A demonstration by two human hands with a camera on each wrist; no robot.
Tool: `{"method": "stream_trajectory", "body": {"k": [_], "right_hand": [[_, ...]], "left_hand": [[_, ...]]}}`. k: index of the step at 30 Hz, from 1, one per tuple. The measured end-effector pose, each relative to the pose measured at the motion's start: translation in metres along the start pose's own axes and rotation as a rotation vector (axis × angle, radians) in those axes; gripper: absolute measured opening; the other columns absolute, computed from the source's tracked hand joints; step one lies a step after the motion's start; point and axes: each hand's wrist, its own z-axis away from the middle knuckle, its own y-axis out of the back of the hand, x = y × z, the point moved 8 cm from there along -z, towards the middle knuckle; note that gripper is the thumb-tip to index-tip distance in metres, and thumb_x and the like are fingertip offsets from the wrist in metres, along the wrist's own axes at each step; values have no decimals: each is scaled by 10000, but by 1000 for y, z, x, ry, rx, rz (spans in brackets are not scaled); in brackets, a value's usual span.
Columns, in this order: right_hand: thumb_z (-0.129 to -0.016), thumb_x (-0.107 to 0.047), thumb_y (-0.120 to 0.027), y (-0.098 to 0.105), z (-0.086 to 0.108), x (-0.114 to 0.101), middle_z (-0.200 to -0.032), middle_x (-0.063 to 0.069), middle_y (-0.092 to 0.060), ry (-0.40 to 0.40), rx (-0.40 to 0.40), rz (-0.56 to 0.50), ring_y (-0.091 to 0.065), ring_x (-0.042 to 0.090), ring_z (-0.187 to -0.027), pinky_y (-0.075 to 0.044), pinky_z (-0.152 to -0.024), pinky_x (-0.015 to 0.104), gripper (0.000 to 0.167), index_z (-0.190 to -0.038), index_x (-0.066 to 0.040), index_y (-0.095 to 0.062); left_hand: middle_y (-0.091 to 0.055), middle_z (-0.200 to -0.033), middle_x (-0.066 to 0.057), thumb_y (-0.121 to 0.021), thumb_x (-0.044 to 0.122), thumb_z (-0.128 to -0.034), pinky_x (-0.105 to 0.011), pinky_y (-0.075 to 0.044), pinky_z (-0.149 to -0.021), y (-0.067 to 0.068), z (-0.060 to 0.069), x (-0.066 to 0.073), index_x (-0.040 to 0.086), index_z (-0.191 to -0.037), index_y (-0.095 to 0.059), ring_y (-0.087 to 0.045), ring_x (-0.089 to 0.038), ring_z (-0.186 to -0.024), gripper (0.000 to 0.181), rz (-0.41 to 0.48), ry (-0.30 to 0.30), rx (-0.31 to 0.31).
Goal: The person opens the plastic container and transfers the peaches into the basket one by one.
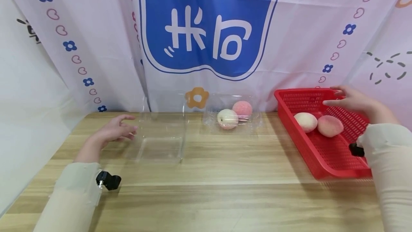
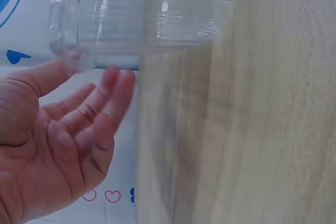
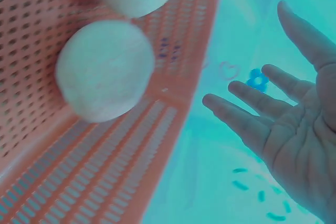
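My left hand (image 1: 117, 130), fingers apart and holding nothing, is at the left side of an open clear plastic box (image 1: 162, 146). In the left wrist view the thumb tip overlaps the box's edge; I cannot tell whether it touches. My right hand (image 1: 352, 101) hovers over the far right part of a red plastic basket (image 1: 304, 149), its fingers spread and holding nothing. Two peaches lie in that basket, a pale one (image 1: 305, 122) and a pinker one (image 1: 330, 126). In the right wrist view a peach (image 3: 105, 71) sits apart from the fingers.
At the back middle stands another clear plastic container (image 1: 209, 126) with a whitish peach (image 1: 227, 119) and a pink peach (image 1: 243, 109) in it. A printed cloth (image 1: 106, 46) hangs behind the wooden table (image 1: 206, 199). Each sleeve carries a small black wrist device (image 1: 108, 180).
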Motion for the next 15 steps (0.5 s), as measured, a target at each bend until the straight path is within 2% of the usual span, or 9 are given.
{"method": "stream_trajectory", "body": {"k": [4,7,11,15], "right_hand": [[-979,-497,-561,4,2,-21,-1551,389,-147,11,23,-19,-221,601,-1358,-329,-1011,784,962,-1578,-28,28],[-981,-481,-563,8,4,-40,-1574,377,-115,38,75,-28,-213,601,-1378,-294,-1048,776,948,-1583,-39,21],[-976,-484,-568,11,9,-66,-1609,331,-90,69,150,-72,-251,591,-1391,-279,-1072,763,936,-1595,-83,7],[-962,-506,-579,11,18,-91,-1643,257,-90,96,216,-121,-260,557,-1416,-299,-1067,757,927,-1605,-146,-16]], "left_hand": [[-429,-1437,-368,-531,293,-1032,-491,-543,-946,1,6,6,-36,-1541,-158,-592,-436,-1211,712,-30,0,9],[-396,-1438,-382,-507,308,-1041,-580,-511,-985,2,13,18,-45,-1532,-180,-507,-499,-1265,688,-54,-16,38],[-401,-1436,-338,-504,330,-1042,-611,-495,-993,3,23,47,-15,-1536,-227,-458,-498,-1287,663,-86,-54,92],[-421,-1450,-296,-522,351,-1034,-597,-505,-985,-5,34,83,29,-1543,-253,-445,-477,-1320,660,-86,-101,111]]}}
